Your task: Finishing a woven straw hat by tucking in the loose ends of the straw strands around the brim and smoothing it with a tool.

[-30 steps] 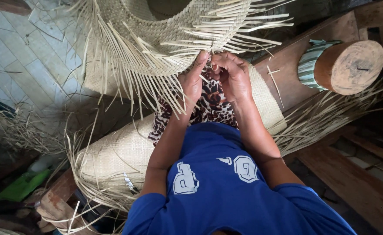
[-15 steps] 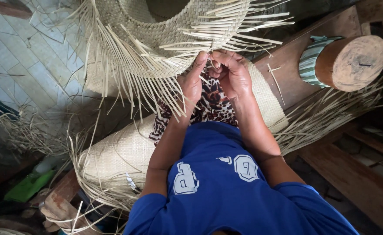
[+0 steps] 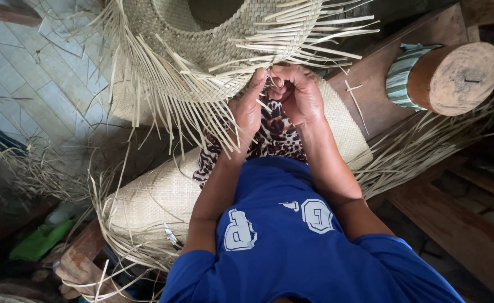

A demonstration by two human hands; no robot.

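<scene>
Head view, lowest in the frame: a blue shirt (image 3: 292, 247) with white figures fills the bottom centre, and both bare forearms run up from it toward the middle of the frame. Under the arms a patch of leopard-print cloth (image 3: 275, 134) lies on a rolled woven mat (image 3: 157, 202) that slants from lower left to centre right. Above that, the left hand (image 3: 248, 109) is closed with its fingers curled around loose straw strips (image 3: 213, 120) at the brim's edge. Touching it on the right, the right hand (image 3: 298, 95) is also closed, its fingertips pinching strips at the same spot. The half-woven straw hat (image 3: 213, 45) sits directly above both hands, filling the upper centre, its unwoven ends fanning out left and right. At upper right, well apart from the hands, a wooden block (image 3: 454, 70) with a striped band lies on a plank (image 3: 381, 73).
</scene>
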